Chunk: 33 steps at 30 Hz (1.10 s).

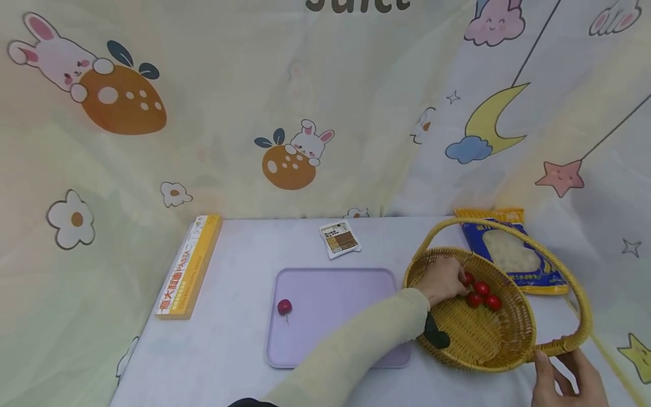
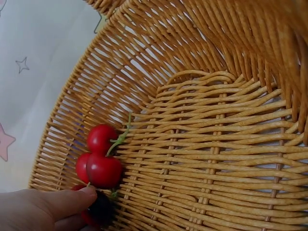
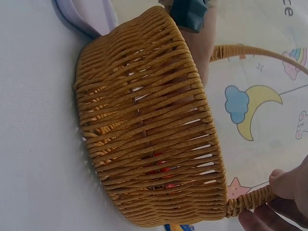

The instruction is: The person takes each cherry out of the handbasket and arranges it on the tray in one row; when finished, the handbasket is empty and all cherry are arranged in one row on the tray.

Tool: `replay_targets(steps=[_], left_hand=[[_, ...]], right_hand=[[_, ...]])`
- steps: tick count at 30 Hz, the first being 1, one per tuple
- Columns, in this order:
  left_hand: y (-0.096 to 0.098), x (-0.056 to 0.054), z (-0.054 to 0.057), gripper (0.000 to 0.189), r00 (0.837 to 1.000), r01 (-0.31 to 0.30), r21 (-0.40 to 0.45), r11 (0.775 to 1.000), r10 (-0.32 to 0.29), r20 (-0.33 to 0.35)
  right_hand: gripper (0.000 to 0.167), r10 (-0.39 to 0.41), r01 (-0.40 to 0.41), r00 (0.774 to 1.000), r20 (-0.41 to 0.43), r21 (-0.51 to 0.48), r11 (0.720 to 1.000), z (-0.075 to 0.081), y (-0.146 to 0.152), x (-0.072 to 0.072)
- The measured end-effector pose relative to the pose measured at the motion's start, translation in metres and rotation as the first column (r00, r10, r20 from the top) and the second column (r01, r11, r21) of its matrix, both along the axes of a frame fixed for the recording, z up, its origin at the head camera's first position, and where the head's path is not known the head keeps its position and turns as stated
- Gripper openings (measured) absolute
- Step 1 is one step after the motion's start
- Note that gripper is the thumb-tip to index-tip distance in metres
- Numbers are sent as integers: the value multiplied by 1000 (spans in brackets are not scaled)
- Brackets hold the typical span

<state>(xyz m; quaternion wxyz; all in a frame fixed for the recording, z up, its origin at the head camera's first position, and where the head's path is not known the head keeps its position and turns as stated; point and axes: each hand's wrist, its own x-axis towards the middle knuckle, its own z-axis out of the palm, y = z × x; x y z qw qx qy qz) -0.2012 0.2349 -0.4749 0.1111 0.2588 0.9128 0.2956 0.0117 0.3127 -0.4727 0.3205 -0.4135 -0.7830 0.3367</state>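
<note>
My left hand point(image 1: 443, 278) reaches down inside the yellow wicker basket point(image 1: 478, 339), its fingertips pinching a cherry at the side wall. Several red cherries point(image 1: 481, 288) lie bunched there; in the left wrist view two of the red cherries point(image 2: 103, 169) show green stems close by. The thumb point(image 2: 72, 195) partly covers the pinched one, which looks dark on one side. With thumb and fingers my right hand point(image 1: 569, 379) grips the foot of the basket handle point(image 3: 257, 198) at the near right rim. One cherry point(image 1: 284, 307) with its stem lies on the purple tray point(image 1: 335, 282).
Left of the tray lies a yellow pasta box point(image 1: 189, 271). A small brown-and-white packet point(image 1: 339, 238) lies behind the tray. Behind the basket is a blue and yellow bag point(image 1: 513, 254), partly hidden by the handle. A printed cloth hangs at the back.
</note>
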Motion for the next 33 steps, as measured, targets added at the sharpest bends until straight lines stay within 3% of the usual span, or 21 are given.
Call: replay_targets(steps=[5,11,17,20,24,30,33], left_hand=[[-8,2,-3,17,999,34,16,999,-34,3],[-30,3,8,18,999,50,47,998,-49,-22],[-51,11,19,19,999,54,88,995,-55,1],[-62,15,23,17,997,79,100,992,-76,-31],[-85,19,31,13,988,133,118,984,-122,-96],[-133,25,42,15,987,155,184,971,-143,-76],[-153,27,45,18,988,143,208,968,-129,-80]], right_hand=[[55,14,-13,998,-63,16,1000,-2,-5,4],[53,33,-28,993,-115,48,998,-10,-6,6],[52,17,-14,997,-82,36,999,-23,-2,11],[51,23,-21,996,-82,22,1000,-31,3,14],[51,35,-34,997,-70,9,999,-40,7,15],[51,15,-15,999,-41,8,1000,-46,8,13],[51,22,-20,997,-73,28,999,-46,11,14]])
